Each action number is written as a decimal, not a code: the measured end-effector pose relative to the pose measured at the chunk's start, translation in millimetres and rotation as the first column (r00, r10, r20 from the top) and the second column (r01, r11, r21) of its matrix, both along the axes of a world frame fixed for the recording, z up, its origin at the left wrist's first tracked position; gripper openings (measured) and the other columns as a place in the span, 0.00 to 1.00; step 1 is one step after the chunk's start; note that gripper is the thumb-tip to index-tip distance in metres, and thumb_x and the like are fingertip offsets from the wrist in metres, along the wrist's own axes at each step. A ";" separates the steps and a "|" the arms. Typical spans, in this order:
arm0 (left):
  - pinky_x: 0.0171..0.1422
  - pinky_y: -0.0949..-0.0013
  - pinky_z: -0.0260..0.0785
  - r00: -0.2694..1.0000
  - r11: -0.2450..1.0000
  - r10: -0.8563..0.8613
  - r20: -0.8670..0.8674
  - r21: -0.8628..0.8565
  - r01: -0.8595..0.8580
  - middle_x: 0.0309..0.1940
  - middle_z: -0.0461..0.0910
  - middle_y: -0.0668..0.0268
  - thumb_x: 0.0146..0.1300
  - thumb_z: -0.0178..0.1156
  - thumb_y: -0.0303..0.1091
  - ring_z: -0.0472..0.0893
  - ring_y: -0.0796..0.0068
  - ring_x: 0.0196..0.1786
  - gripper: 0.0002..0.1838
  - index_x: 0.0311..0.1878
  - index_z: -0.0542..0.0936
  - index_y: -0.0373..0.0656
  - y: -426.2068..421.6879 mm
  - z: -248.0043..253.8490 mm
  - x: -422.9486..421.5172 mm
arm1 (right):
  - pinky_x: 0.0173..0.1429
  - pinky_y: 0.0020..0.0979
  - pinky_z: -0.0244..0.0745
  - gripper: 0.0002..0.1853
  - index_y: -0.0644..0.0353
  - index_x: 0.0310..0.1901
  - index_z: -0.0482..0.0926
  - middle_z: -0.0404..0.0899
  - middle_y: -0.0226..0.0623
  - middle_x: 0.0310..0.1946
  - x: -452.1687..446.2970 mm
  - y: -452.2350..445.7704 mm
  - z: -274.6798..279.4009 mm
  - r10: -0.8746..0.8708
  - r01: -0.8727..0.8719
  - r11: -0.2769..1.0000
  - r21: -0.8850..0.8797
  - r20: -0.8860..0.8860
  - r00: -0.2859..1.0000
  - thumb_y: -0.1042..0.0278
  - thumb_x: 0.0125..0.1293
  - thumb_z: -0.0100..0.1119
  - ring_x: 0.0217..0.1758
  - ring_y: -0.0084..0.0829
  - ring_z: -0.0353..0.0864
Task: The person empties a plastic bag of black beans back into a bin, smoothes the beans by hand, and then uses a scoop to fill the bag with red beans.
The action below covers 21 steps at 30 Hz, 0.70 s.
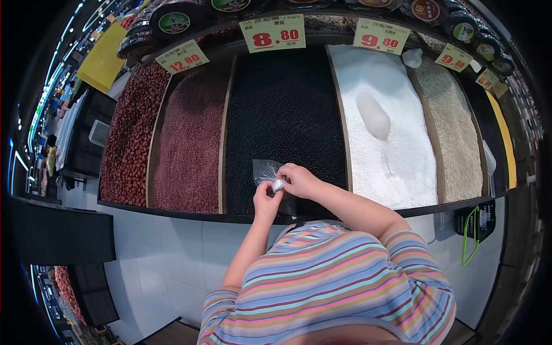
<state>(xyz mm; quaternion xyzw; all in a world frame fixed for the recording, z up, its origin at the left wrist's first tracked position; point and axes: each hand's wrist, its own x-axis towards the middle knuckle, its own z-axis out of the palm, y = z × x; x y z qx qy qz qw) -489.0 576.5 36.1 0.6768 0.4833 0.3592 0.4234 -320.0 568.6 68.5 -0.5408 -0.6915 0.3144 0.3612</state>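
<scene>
clear plastic bag, gathered at its middle.
the thin, creased film is pinched into a whitish bunch; a flat, square-cornered part spreads to the upper left, another part below, over the near end of the black beans. contents cannot be told.

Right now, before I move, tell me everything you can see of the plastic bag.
The plastic bag looks thin, see-through and wrinkled, with a squared corner spread out at the upper left. Part of it is gathered into a whitish bunch, which the left hand and right hand pinch at the fingertips. It sits over the near end of the black beans. I can't tell whether it holds anything.
</scene>
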 end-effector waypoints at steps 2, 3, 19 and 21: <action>0.40 0.73 0.68 0.999 0.992 0.015 -0.034 0.128 -0.010 0.30 0.76 0.66 0.49 0.63 0.24 0.75 0.77 0.35 0.08 0.32 0.74 0.38 1.2 6.6 3.5 | 0.39 0.32 0.74 0.11 0.59 0.37 0.76 0.73 0.39 0.34 1.9 -4.4 4.1 0.027 -0.027 1.000 -0.008 0.005 1.000 0.76 0.50 0.60 0.32 0.34 0.77; 0.41 0.70 0.68 0.998 0.986 0.032 -0.052 0.168 -0.023 0.31 0.76 0.63 0.49 0.63 0.24 0.75 0.72 0.35 0.08 0.32 0.74 0.38 0.3 15.8 6.4 | 0.37 0.32 0.74 0.10 0.61 0.37 0.75 0.75 0.39 0.33 1.1 -5.8 3.9 0.001 -0.001 1.000 0.009 0.023 1.000 0.76 0.50 0.60 0.31 0.33 0.77; 0.29 0.75 0.68 0.845 0.897 0.149 0.514 -0.430 0.103 0.23 0.73 0.70 0.62 0.58 0.27 0.70 0.82 0.21 0.04 0.39 0.75 0.39 3.7 78.7 -5.3 | 0.43 0.40 0.75 0.13 0.59 0.38 0.74 0.77 0.44 0.35 -2.8 -30.9 20.2 -0.163 0.162 0.984 -0.067 -0.011 0.986 0.65 0.54 0.64 0.40 0.43 0.80; 0.31 0.77 0.68 0.894 0.941 0.075 0.441 -0.328 0.083 0.26 0.75 0.69 0.59 0.60 0.23 0.73 0.82 0.26 0.08 0.42 0.77 0.36 2.3 92.3 -8.4 | 0.44 0.39 0.75 0.15 0.61 0.41 0.74 0.77 0.45 0.37 -2.5 -24.5 26.2 -0.209 0.207 0.978 -0.027 -0.081 0.975 0.66 0.53 0.64 0.40 0.44 0.79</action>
